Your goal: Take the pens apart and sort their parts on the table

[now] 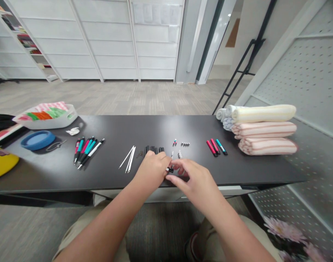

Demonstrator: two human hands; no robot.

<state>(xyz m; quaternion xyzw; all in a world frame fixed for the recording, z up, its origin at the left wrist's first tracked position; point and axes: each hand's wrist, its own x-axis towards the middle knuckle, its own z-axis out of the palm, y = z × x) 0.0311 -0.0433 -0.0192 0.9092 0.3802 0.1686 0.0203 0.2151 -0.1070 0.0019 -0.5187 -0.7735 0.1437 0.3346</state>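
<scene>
My left hand (153, 165) and my right hand (192, 178) meet over the front middle of the black table (114, 174). Both are pinched on a small black pen part (170, 170) with a white tip, held between them. Just behind my left hand lie several black pen barrels (154, 149) side by side. Thin white refills (129, 158) lie to their left. Tiny pen caps and tips (179, 145) are scattered behind my right hand.
Assembled pens (87, 149) lie at the left, three more (217, 146) at the right. Rolled and folded towels (264, 129) are stacked at the right end. A white basket (46, 116), a blue dish (37, 140) and a yellow object (1, 162) sit at the left end.
</scene>
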